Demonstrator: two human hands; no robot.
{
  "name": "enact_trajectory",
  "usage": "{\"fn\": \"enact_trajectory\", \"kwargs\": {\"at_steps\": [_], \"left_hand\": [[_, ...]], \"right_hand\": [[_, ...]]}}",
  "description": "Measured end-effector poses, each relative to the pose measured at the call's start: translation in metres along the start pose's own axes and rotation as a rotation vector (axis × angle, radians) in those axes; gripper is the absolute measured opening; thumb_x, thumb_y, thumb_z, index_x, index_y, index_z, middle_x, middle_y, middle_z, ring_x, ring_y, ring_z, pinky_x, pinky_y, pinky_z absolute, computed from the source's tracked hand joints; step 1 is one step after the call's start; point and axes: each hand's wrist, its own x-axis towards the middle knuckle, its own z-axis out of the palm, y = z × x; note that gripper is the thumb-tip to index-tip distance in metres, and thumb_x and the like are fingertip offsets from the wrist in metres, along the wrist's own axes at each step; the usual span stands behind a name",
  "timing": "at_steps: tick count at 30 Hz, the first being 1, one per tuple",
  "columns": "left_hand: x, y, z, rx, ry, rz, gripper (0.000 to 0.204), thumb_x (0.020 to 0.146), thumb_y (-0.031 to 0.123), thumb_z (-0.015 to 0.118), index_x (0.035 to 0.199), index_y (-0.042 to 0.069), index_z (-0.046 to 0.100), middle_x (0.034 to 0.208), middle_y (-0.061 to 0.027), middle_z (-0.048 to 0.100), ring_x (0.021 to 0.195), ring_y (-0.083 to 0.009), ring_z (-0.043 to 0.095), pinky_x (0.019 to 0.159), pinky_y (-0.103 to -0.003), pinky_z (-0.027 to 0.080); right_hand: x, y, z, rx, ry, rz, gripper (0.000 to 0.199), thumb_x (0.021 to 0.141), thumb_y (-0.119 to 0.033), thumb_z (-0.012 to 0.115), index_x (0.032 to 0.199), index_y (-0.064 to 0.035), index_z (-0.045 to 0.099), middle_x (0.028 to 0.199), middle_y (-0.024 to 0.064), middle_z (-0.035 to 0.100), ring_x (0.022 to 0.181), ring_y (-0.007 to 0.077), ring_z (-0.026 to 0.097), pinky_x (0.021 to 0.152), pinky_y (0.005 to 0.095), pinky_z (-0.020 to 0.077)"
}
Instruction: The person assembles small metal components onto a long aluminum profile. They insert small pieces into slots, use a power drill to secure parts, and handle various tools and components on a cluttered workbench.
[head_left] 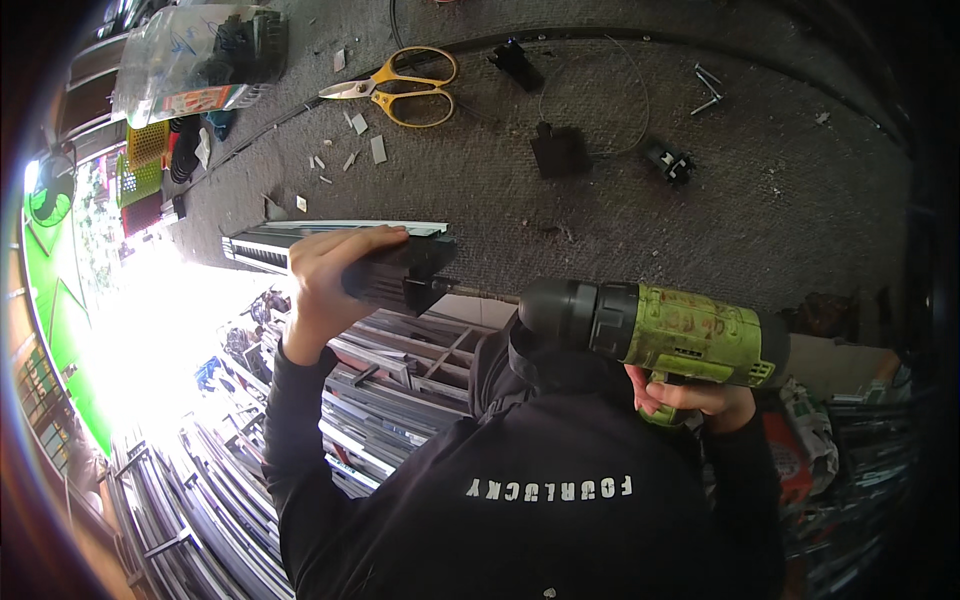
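Observation:
My left hand (328, 275) is wrapped over the end of a dark metal profile (395, 275), which lies along the near edge of the grey-covered workbench (480, 190). In my right hand (690, 397) is a green and black cordless drill (690, 335), gripped by its handle. The drill's chuck points left, and its long thin bit (485, 293) reaches to the end of the profile by a small dark fitting. Whether the bit turns cannot be seen.
Yellow-handled scissors (415, 88), a clear plastic tub (195, 60), black fittings (562, 152) and loose screws (707, 88) lie farther back on the bench. Small white chips (378, 150) are scattered near the scissors. Racked metal profiles (240, 490) fill the floor at lower left.

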Motion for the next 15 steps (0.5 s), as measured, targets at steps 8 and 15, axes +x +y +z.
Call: {"fn": "enact_trajectory", "kwargs": {"at_steps": [8,15], "left_hand": [[0.003,-0.001,-0.002,-0.027,-0.029,-0.011,0.043,0.059,0.009,0.083,0.102,0.006,0.077,0.101,-0.0087,0.079,0.086,-0.0248,0.077,0.078,-0.030,0.059],[0.005,-0.001,-0.002,-0.050,-0.057,-0.016,0.044,0.057,0.008,0.083,0.100,0.006,0.077,0.098,-0.0081,0.079,0.082,-0.0245,0.077,0.075,-0.030,0.058]], "right_hand": [[0.001,0.012,-0.014,-0.096,-0.070,-0.026,0.045,0.088,-0.001,0.069,0.131,-0.0047,0.060,0.107,0.0060,0.072,0.095,0.0136,0.070,0.081,0.0290,0.0591],[0.002,0.027,-0.030,-0.407,-0.158,-0.161,0.046,0.094,-0.019,0.068,0.138,-0.0081,0.058,0.129,0.0094,0.067,0.114,0.0189,0.068,0.094,0.0326,0.0575]]}}
